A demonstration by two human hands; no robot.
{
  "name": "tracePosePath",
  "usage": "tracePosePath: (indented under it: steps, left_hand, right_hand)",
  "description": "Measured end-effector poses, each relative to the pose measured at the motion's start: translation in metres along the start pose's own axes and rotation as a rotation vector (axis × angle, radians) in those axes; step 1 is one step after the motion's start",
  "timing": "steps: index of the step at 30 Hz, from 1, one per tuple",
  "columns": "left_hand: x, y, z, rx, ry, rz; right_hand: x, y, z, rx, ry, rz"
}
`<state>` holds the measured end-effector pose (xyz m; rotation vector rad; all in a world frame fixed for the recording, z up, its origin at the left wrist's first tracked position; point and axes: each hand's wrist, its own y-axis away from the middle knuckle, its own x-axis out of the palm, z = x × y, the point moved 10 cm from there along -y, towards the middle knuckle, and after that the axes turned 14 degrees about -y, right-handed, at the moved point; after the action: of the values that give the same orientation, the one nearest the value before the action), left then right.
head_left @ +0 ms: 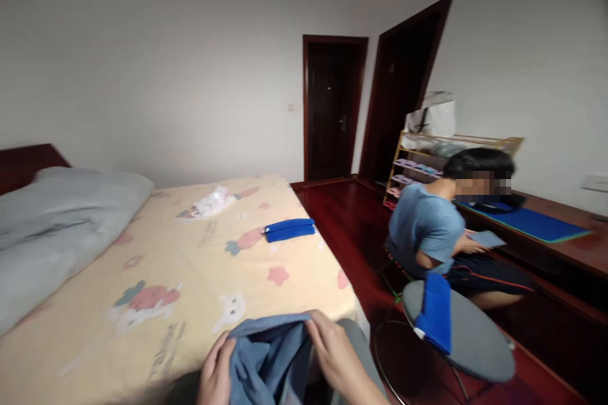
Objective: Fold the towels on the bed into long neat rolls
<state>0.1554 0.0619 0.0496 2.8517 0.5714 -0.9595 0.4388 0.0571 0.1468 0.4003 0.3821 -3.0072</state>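
A blue-grey cloth garment (266,354) lies bunched at the near edge of the bed (156,266). My left hand (217,373) grips its left side with fingers curled into the fabric. My right hand (332,351) holds its upper right edge, fingers bent over the cloth. Both hands sit low in the view, close together, with the garment between them.
A folded blue item (289,229) and a white plastic bag (211,202) lie on the patterned sheet; a grey duvet (57,215) is at the left. A round grey stool (468,342) carries a blue cloth (436,311). Another person (441,228) sits by a low wooden ledge (570,253).
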Motion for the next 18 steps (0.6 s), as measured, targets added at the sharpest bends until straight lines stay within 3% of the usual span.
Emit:
tracePosePath:
  steps: [2,3,6,8,9,11,14,15,16,18]
  left_hand:
    - [-0.013,0.004,-0.021,0.009,-0.002,0.058]
    - [-0.011,0.007,-0.039,0.072,-0.021,0.161]
    - [-0.003,0.023,-0.084,0.320,-0.245,0.527]
    - [-0.015,0.022,-0.090,0.402,-0.473,0.602]
    - [-0.028,0.016,-0.090,0.418,-0.552,0.563]
    - [-0.061,-0.001,-0.092,0.438,-0.582,0.345]
    - [-0.107,-0.012,-0.090,0.454,-0.497,-0.059]
    - [-0.109,-0.013,-0.086,0.463,-0.508,-0.086]
    - [-0.102,-0.015,-0.080,0.474,-0.545,-0.030]
    - [-0.079,-0.021,-0.065,0.470,-0.643,0.211]
  right_hand:
    - [0.000,-0.004,-0.004,0.013,0.024,-0.025]
    - [0.005,-0.005,-0.009,0.033,0.049,-0.001]
    - [0.026,-0.007,-0.030,0.114,0.111,0.215]
    - [0.029,-0.010,-0.032,0.150,0.061,0.383]
    - [0.025,-0.012,-0.029,0.162,0.015,0.452]
    - [0.011,-0.019,-0.016,0.172,-0.047,0.557]
    - [-0.021,-0.037,0.004,0.066,-0.047,0.509]
    - [-0.031,-0.043,0.006,0.016,-0.028,0.450]
    - [-0.037,-0.047,0.005,-0.023,0.008,0.406]
    - [-0.035,-0.050,-0.010,-0.046,0.130,0.452]
